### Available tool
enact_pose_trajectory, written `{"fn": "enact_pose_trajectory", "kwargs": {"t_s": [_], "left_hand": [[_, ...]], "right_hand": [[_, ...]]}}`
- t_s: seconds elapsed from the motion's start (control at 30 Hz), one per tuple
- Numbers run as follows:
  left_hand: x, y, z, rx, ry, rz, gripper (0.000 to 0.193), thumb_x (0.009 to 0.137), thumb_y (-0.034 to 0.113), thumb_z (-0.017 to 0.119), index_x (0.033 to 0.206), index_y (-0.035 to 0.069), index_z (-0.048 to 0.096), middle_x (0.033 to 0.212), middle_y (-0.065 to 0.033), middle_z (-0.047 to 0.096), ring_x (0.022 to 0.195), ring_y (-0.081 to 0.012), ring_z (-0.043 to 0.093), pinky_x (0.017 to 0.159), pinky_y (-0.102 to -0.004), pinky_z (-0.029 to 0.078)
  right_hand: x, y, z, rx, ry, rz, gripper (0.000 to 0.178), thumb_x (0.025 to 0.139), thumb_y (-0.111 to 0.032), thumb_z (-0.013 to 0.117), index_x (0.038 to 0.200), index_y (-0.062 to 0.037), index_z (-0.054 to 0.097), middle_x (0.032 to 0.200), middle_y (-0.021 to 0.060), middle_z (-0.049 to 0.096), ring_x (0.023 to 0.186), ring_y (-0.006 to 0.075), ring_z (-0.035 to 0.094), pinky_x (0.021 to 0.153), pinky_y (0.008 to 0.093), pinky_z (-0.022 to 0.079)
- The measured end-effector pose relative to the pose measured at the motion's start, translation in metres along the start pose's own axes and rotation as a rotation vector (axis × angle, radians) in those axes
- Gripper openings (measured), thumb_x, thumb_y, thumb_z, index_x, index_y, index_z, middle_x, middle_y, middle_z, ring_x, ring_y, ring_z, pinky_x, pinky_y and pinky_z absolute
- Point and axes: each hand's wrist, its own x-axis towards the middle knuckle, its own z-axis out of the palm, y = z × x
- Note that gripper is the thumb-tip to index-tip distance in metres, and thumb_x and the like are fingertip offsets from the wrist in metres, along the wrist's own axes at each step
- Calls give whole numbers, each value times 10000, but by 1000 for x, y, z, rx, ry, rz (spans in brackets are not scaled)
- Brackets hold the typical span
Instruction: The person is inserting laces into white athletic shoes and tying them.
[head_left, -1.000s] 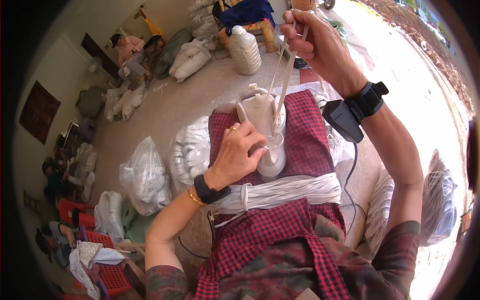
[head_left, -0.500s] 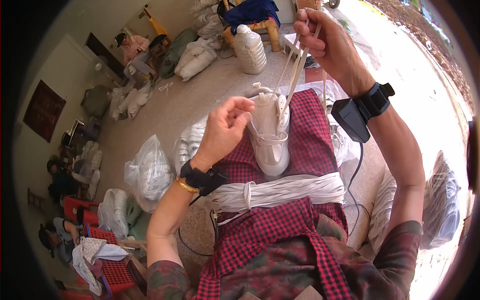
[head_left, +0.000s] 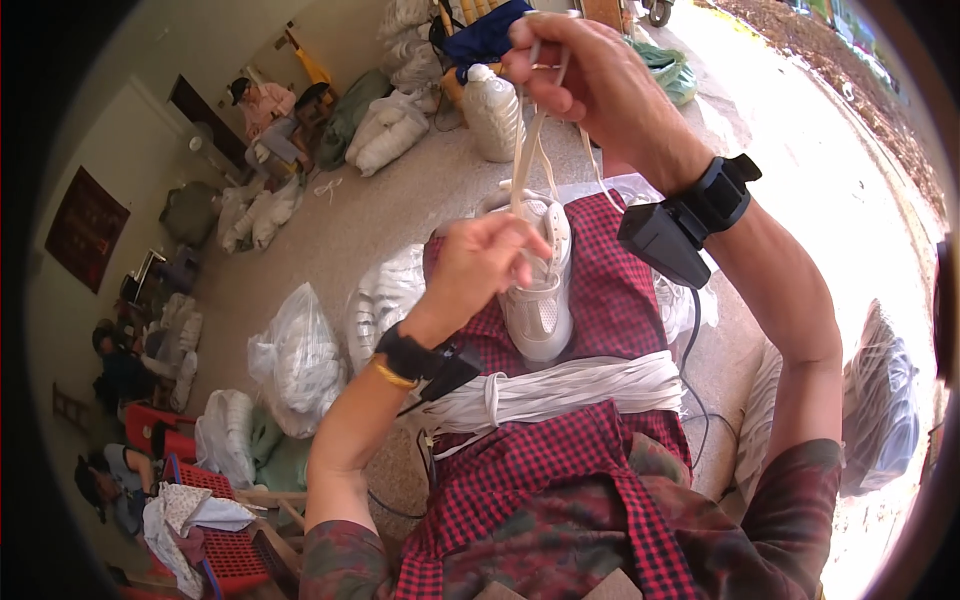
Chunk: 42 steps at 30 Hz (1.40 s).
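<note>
A white lace-up sneaker (head_left: 541,325) rests on my lap over a red-and-black checked apron (head_left: 620,290), toe toward me. High above its far end, my right hand (head_left: 590,85) pinches white shoelaces (head_left: 530,150) that run down to the shoe. One loose lace hangs from that hand toward its wrist. My left hand (head_left: 490,258) is over the left side of the shoe's lacing, fingers curled in; whatever they hold is hidden. Across my lap, nearer my body, lies a tied bundle of white laces (head_left: 570,388).
Bagged white shoes (head_left: 300,345) stand on the floor at left, with more bags (head_left: 880,400) at right. A large plastic bottle (head_left: 493,115) stands ahead. A red basket (head_left: 235,555) holds cloth at lower left. Other people (head_left: 268,115) sit farther off. Cables hang from both wrist devices.
My right hand has moved left and slightly up with the laces. My left hand has shifted right and a little down, now covering part of the shoe's lacing.
</note>
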Motion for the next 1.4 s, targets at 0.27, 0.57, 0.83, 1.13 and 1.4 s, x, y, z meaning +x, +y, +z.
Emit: {"fn": "enact_pose_trajectory", "kwargs": {"t_s": [0.27,0.57,0.83,1.13,1.4], "left_hand": [[-49,-90,-114,-1055,440,-103,161,1015,138,496,924,28,572,859,-33,548,616,-89,451,525,-227,377],[-75,-92,-243,-980,490,148,193,1014,134,473,852,44,527,809,-26,517,701,-136,487,623,-273,425],[-77,-83,-238,202,634,-626,325,927,282,637,1009,-32,640,923,-156,729,660,-206,685,576,-320,519],[-19,-57,-63,802,238,404,162,880,182,677,871,22,700,881,-110,673,834,-268,602,848,-388,430],[14,-9,-46,468,-116,0,230,885,263,690,850,37,712,1088,-102,673,1072,-225,555,890,-385,422]], "right_hand": [[-41,21,-132,-42,366,-6,242,1019,-217,465,961,-13,583,924,121,700,676,100,616,552,191,441],[-117,23,-222,-18,724,-12,166,1015,-160,492,947,-29,567,940,136,661,594,88,489,511,194,390],[-168,42,-203,-1390,498,746,331,990,-247,527,975,60,648,781,158,721,548,203,678,541,279,530],[-110,70,-17,-1337,-142,-18,105,879,-68,634,973,-23,631,983,141,647,962,310,628,852,419,485],[-112,90,20,-1427,-395,-149,164,845,-118,701,1007,-94,694,913,95,589,928,307,583,810,409,458]]}}
